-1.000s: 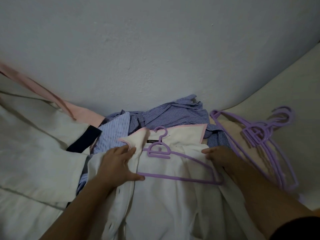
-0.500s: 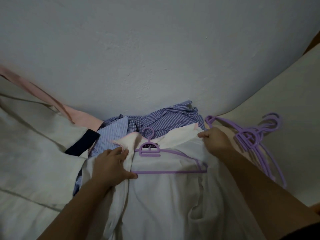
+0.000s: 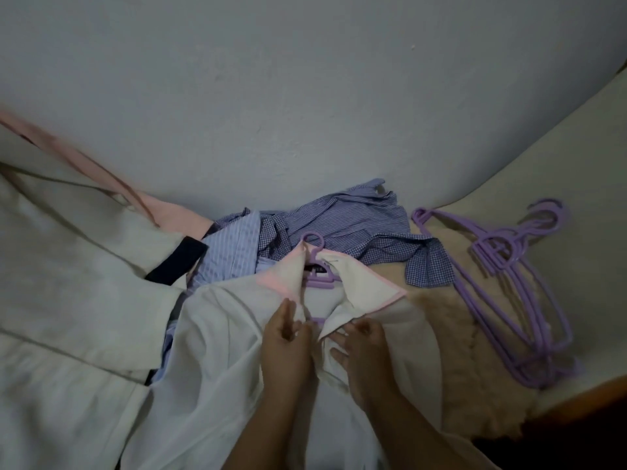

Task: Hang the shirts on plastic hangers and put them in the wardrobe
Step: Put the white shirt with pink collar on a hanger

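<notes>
**White shirt on a purple hanger, both hands at its front**

The white shirt lies face up in the middle of the bed, its pink-edged collar spread open toward the wall. A purple hanger sits inside it, the hook poking out above the collar and the bar mostly covered by cloth. The left hand pinches the left front edge just below the collar, fingers curled on the fabric. The right hand grips the right front edge beside it, fingers bent round the cloth. The two hands are almost touching.

Behind the collar, against the wall, a blue checked shirt lies crumpled, with a paler blue striped shirt at its left, partly under the white one. Further left a cream garment with a dark cuff spreads over that side of the bed, a pink strip of cloth running along the wall above it. To the right, near the bed's edge, a stack of spare purple hangers rests on a beige fluffy cloth, apart from the shirt.
</notes>
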`<state>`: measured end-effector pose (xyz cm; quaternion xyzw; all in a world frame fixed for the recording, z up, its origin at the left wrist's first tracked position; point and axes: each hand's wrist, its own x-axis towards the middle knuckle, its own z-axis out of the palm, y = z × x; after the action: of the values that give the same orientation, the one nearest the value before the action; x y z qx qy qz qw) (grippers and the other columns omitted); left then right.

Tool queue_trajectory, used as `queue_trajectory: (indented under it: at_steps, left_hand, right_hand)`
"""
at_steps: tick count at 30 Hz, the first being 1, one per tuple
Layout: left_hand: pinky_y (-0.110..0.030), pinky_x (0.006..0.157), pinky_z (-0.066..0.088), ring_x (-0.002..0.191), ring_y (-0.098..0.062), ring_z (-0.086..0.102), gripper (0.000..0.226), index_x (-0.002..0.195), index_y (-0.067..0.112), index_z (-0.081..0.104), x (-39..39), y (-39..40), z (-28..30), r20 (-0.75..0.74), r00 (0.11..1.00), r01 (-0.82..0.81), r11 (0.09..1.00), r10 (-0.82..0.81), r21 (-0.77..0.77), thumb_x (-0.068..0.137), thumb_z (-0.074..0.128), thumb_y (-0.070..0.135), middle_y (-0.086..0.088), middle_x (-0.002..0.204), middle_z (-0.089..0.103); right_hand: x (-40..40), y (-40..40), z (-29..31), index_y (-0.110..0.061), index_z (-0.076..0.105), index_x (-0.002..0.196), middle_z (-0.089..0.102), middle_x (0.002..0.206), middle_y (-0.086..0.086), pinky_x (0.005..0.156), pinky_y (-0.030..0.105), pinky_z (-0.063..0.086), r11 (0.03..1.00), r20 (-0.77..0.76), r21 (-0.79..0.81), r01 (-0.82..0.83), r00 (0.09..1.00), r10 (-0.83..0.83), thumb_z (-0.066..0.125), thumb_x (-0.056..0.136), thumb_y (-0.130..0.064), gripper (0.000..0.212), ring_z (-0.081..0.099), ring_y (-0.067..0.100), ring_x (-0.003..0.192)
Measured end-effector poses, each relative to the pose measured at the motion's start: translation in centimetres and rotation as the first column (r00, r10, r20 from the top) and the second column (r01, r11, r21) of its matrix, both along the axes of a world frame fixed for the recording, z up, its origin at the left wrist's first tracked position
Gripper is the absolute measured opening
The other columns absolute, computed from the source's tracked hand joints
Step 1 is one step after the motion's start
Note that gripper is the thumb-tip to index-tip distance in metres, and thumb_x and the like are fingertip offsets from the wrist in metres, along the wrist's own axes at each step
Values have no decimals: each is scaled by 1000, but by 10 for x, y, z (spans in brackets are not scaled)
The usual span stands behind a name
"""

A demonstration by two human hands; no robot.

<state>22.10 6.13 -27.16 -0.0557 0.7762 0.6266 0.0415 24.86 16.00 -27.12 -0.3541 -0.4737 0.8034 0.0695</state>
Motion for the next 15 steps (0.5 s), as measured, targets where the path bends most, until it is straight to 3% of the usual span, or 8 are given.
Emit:
queue_trajectory:
  at_steps: [3,6,8,10,13,15]
  left_hand:
    - [-31,88,50,96,-12,62,24,107,26,60,7,1,5,-14,993,-115,993,115,14,90,59,9,6,108,66]
    - [-28,83,48,90,-1,62,20,87,32,63,1,1,7,-94,996,-15,997,8,-74,90,60,13,11,93,67]
    - [-27,97,43,107,-6,58,15,97,27,72,-5,2,5,-113,980,134,962,-164,-239,91,58,24,4,114,65]
    - [-24,101,38,116,-12,54,27,112,16,71,-12,4,5,-117,966,178,922,-230,-345,93,55,26,2,123,60]
    - [-8,78,38,93,-4,54,22,97,15,74,-17,2,16,-117,989,61,971,-91,-233,96,52,16,18,94,60]
    - [-12,84,42,95,-4,57,20,104,19,73,-20,-2,19,-52,999,-4,990,-4,-140,95,55,17,17,96,64]
  right_hand:
    - [4,-1,0,-16,52,87,61,103,14,86,39,45,990,13,-96,105,994,-104,43,96,-4,17,59,30,101]
    - [7,-4,2,-13,51,106,55,117,10,91,30,35,988,-91,-153,1,996,-15,30,98,-3,25,52,24,110]
    - [4,-5,2,-14,50,121,55,130,5,80,25,44,993,-140,-94,-66,989,53,33,96,3,35,59,12,105]
    - [-2,-6,5,-22,50,121,61,122,2,62,20,48,992,-143,-73,-106,985,95,38,92,6,42,64,-1,87]
    - [-9,-5,8,-34,49,123,57,124,1,63,18,38,984,-95,35,-173,980,175,40,89,6,53,56,-2,91]
    - [-13,-5,8,-32,53,125,57,121,-1,66,17,35,981,-88,80,-177,979,184,44,89,2,51,53,2,94]
